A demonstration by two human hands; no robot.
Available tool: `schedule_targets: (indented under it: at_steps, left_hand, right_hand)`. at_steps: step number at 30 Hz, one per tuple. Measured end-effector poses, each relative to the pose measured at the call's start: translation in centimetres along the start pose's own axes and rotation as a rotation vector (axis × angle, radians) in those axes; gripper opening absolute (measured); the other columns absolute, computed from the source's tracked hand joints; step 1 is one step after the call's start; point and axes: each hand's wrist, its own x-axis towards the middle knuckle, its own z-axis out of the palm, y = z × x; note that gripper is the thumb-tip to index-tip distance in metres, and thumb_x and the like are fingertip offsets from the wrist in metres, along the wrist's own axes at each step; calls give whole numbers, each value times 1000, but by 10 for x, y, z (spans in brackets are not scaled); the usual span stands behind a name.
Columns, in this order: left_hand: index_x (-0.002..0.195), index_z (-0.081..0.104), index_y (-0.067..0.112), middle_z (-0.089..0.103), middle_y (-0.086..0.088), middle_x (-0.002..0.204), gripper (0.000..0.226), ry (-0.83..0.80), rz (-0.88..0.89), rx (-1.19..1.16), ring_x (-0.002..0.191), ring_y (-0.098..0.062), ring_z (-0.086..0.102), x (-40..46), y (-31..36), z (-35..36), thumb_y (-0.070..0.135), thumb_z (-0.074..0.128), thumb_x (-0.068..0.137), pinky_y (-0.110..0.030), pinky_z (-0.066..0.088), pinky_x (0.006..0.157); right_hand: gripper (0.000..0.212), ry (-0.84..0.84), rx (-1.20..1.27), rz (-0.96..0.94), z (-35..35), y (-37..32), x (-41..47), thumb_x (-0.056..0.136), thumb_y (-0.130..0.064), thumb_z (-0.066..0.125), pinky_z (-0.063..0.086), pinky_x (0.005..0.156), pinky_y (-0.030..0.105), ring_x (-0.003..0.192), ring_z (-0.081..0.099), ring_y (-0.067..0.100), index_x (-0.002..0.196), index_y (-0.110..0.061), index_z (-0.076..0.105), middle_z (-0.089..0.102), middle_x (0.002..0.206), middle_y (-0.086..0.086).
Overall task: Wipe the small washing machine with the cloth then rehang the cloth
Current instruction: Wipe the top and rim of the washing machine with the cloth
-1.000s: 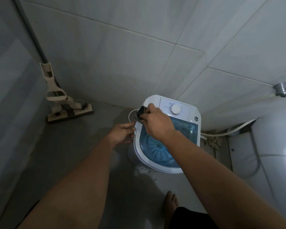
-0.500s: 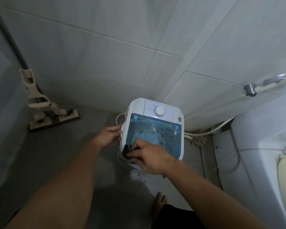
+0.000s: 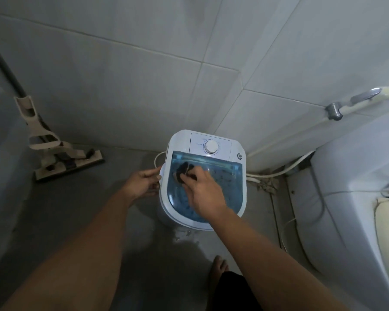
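A small white washing machine (image 3: 238, 144) stands on the bathroom floor against the tiled wall, with a blue see-through lid (image 3: 225, 176) and a round white dial (image 3: 211, 146) at its back. My right hand (image 3: 203, 194) presses a dark bunched cloth (image 3: 184, 170) onto the lid's far left part. My left hand (image 3: 143, 182) rests against the machine's left side, fingers curled on its edge.
A beige flat mop (image 3: 63, 158) leans in the left corner. A white toilet (image 3: 350, 198) fills the right side, with a spray hose and tap (image 3: 337, 111) on the wall above it. White hoses (image 3: 279, 172) run along the floor behind the machine. My bare foot (image 3: 219, 268) stands near the wet floor.
My right hand has slid the cloth from the lid's near left corner up toward the far left. The left hand stays on the machine's side.
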Motion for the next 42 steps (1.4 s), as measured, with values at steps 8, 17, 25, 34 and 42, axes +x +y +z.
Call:
schedule_targets:
  at_steps: [8, 17, 25, 34, 42]
  left_hand:
    - [131, 63, 29, 65, -12, 90, 36, 38, 56, 51, 83, -21, 59, 3, -3, 3, 18, 56, 97, -33, 55, 81]
    - [129, 64, 27, 69, -14, 92, 36, 63, 66, 60, 83, -22, 62, 1, 0, 3, 17, 58, 96, -33, 56, 80]
    - [131, 62, 24, 62, -14, 85, 36, 55, 63, 39, 80, -22, 57, 2, -3, 5, 14, 55, 98, -32, 54, 79]
    - [128, 64, 29, 65, -12, 83, 34, 74, 56, 59, 77, -21, 59, 7, -5, 4, 16, 54, 98, -34, 55, 80]
    - [130, 62, 23, 70, -19, 99, 36, 93, 65, 55, 85, -24, 64, 5, -3, 7, 14, 57, 97, -33, 56, 78]
  right_hand:
    - [31, 57, 127, -15, -32, 44, 8, 96, -32, 64, 58, 78, 40, 100, 63, 23, 126, -23, 71, 59, 117, 0]
    - [34, 52, 42, 162, 6, -15, 14, 98, -26, 57, 58, 79, 49, 110, 55, 35, 131, -23, 65, 54, 125, 10]
    - [32, 198, 354, 416, -54, 67, -15, 98, -26, 65, 49, 100, 32, 98, 57, 10, 128, -16, 70, 60, 115, 5]
    - [30, 335, 192, 636, -1, 44, -23, 96, -25, 63, 57, 83, 38, 97, 60, 26, 122, -14, 73, 57, 114, 6]
    - [29, 247, 172, 523, 15, -18, -1, 99, -25, 59, 56, 83, 42, 106, 55, 27, 126, -20, 68, 55, 122, 7]
